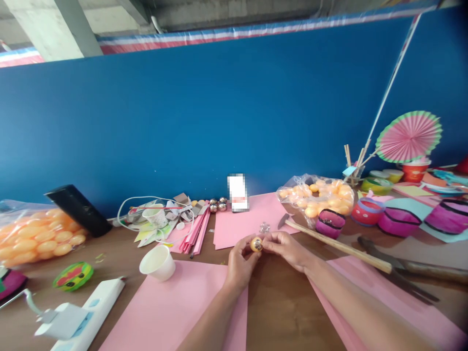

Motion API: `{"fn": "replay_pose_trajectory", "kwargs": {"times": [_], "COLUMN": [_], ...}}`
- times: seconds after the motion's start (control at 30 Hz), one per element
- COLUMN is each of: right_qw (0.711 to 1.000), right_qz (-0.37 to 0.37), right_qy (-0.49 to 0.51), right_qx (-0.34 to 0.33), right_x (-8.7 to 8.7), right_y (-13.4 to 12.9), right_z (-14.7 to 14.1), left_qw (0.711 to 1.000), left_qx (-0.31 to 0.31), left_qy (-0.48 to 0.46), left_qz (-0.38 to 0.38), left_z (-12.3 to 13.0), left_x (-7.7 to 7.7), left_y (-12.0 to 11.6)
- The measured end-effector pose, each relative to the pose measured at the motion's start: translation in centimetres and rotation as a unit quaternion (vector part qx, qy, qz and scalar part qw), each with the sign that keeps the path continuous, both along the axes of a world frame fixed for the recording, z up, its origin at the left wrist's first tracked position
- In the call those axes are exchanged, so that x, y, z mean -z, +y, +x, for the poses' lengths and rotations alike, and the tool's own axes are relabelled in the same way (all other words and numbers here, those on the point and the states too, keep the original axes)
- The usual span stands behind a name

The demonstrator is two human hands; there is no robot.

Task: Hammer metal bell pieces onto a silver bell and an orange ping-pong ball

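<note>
Between the fingers of my left hand [239, 263] is a small orange-yellow ball [256, 244] with a shiny silvery patch on its face. My right hand [288, 248] is closed, its fingertips pressed together against the ball's right side; whether they also pinch a tiny piece cannot be made out. Just beyond the hands lies a small cluster of clear, shiny bits [264, 227] by the edge of a pink sheet [234, 229]. A hammer [340, 243] with a wooden handle rests to the right of my right hand. Nearer my left forearm is another pink sheet [175, 312].
A white paper cup [157, 263] stands at left, near a power strip [91, 317]. Bags of orange balls [40, 236] [318, 195] flank the table. Metallic balls [218, 204] sit by the blue partition [204, 122]. Purple pouches [398, 222] and a paper fan [409, 136] are right.
</note>
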State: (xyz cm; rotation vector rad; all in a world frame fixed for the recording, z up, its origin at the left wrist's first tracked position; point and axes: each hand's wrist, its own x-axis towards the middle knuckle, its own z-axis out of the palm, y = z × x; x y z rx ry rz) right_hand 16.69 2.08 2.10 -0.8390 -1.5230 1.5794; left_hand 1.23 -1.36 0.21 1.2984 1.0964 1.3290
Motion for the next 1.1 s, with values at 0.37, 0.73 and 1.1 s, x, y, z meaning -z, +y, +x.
{"fn": "replay_pose_trajectory", "kwargs": {"times": [0.37,0.73,1.1], "right_qw": [1.0,1.0,0.989], "right_qz": [-0.009,-0.025,-0.141], "right_qy": [-0.004,-0.01,0.039], "right_qx": [-0.002,0.001,-0.026], "right_x": [-0.05,-0.04,0.41], "right_y": [0.03,0.06,0.51], "right_z": [0.09,0.15,0.47], "left_qw": [1.0,1.0,0.999], "left_qx": [0.0,0.004,-0.007], "left_qy": [0.003,0.011,0.047], "left_qz": [-0.004,0.002,0.007], "left_z": [0.04,-0.07,0.02], "left_x": [-0.08,0.29,0.43], "left_y": [-0.07,0.1,0.11]}}
